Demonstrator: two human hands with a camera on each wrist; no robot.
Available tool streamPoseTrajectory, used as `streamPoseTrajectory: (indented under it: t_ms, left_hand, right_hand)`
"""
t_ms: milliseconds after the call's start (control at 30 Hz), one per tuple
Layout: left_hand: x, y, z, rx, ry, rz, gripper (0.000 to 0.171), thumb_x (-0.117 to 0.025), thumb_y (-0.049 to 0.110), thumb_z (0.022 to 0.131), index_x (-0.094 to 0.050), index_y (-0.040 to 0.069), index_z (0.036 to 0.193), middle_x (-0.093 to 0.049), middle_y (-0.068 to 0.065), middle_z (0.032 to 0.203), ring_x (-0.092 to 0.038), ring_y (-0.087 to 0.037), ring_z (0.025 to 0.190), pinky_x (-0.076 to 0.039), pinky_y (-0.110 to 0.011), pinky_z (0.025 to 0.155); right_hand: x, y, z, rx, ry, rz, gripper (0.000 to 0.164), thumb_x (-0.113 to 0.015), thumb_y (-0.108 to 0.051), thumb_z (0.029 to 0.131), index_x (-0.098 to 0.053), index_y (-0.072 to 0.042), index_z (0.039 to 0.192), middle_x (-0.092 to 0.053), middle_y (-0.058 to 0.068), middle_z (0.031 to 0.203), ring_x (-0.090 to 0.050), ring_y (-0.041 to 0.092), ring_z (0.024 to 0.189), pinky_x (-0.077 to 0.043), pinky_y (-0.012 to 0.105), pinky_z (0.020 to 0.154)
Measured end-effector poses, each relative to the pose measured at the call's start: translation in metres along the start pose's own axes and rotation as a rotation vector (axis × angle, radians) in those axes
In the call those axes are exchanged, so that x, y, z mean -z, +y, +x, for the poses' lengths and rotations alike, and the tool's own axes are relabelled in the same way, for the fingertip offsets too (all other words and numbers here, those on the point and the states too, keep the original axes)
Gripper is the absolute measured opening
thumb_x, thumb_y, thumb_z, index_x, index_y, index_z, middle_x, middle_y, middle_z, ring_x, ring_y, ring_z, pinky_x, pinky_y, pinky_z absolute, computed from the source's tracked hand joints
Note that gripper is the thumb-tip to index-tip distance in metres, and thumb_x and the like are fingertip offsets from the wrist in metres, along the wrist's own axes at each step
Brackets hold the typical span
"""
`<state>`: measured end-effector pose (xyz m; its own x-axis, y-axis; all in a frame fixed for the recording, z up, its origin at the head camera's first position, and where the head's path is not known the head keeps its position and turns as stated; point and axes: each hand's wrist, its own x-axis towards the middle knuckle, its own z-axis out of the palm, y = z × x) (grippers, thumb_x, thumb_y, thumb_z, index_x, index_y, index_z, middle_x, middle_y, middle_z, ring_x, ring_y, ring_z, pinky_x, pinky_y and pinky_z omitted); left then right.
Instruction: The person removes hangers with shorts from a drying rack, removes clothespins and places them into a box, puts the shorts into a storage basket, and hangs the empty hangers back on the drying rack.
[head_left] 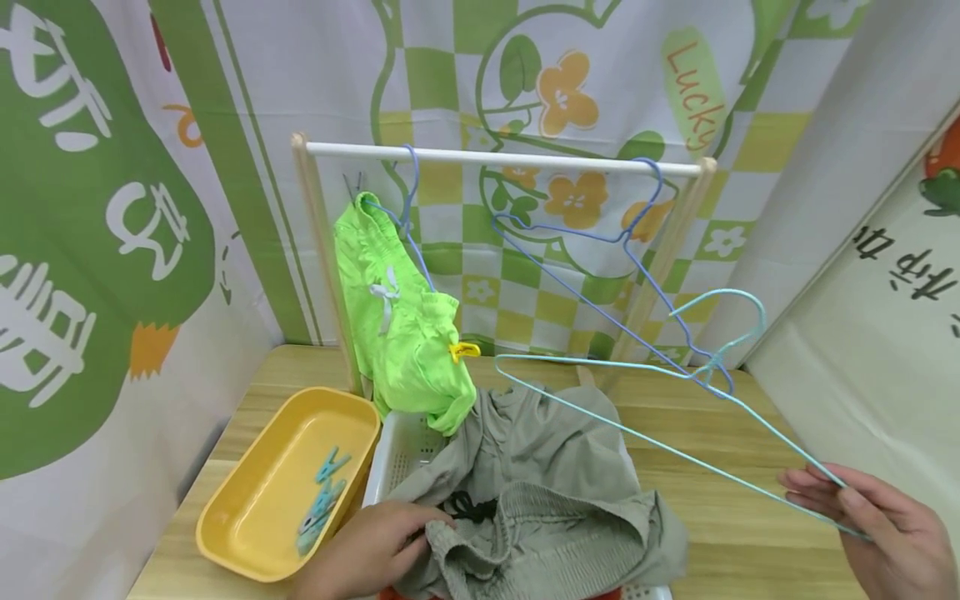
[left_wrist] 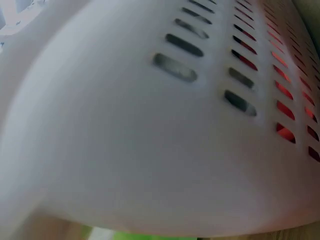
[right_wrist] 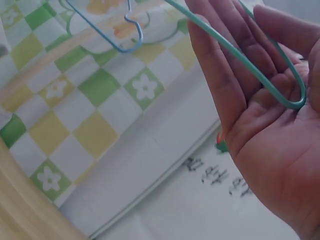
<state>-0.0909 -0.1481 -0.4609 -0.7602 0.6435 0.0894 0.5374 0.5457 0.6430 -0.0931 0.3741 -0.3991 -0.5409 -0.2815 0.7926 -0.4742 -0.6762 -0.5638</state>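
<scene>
My right hand (head_left: 892, 521) holds one end of a light teal wire clothes hanger (head_left: 637, 429), its thumb across the wire. In the right wrist view the hanger's bent corner (right_wrist: 295, 102) lies against the palm. At the front, my left hand (head_left: 375, 546) pinches the elastic waistband of grey pants (head_left: 555, 450). A black drawstring (head_left: 468, 507) shows inside that waistband. The pants lie heaped over a white slotted basket (head_left: 390, 458), whose wall (left_wrist: 125, 135) fills the left wrist view. The left hand is out of sight there.
A small rack with a white rail (head_left: 510, 157) stands behind. Bright green shorts (head_left: 405, 308) hang on it from a blue hanger, with a yellow clip (head_left: 465, 351). Another blue hanger (head_left: 570, 287) hangs bare. A yellow tray (head_left: 262, 492) holds several teal clothespins (head_left: 322, 504).
</scene>
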Motion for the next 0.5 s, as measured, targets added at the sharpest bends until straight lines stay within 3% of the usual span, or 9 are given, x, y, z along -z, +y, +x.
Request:
streamPoseTrajectory:
  t_ms: [133, 400, 500]
  left_hand:
    - [-0.003, 0.002, 0.002, 0.032, -0.024, 0.037, 0.032, -0.058, 0.006, 0.101, -0.074, 0.021, 0.125, -0.07, 0.013, 0.117, -0.058, 0.002, 0.085, -0.051, -0.024, 0.07]
    - [-0.011, 0.004, 0.009, 0.06, -0.084, 0.069, 0.032, -0.06, 0.009, 0.101, -0.073, 0.025, 0.126, -0.07, 0.017, 0.112, -0.062, 0.002, 0.084, -0.054, -0.025, 0.071]
    - [-0.014, 0.004, 0.011, 0.04, -0.069, 0.089, 0.029, -0.061, 0.013, 0.102, -0.074, 0.027, 0.124, -0.07, 0.018, 0.112, -0.064, 0.001, 0.088, -0.056, -0.026, 0.075]
  right_hand:
    - [-0.007, 0.009, 0.017, 0.013, 0.046, -0.078, 0.036, -0.017, 0.024, 0.1, -0.032, 0.038, 0.13, -0.051, 0.05, 0.126, -0.057, 0.053, 0.123, -0.048, 0.049, 0.105]
    - [-0.014, 0.031, 0.055, -0.012, 0.05, -0.259, 0.038, -0.016, 0.025, 0.099, -0.03, 0.037, 0.132, -0.053, 0.046, 0.128, -0.059, 0.047, 0.124, -0.048, 0.044, 0.104]
    - [-0.016, 0.039, 0.068, -0.038, 0.066, -0.362, 0.036, -0.019, 0.026, 0.1, -0.033, 0.036, 0.131, -0.056, 0.043, 0.128, -0.061, 0.042, 0.123, -0.05, 0.04, 0.102]
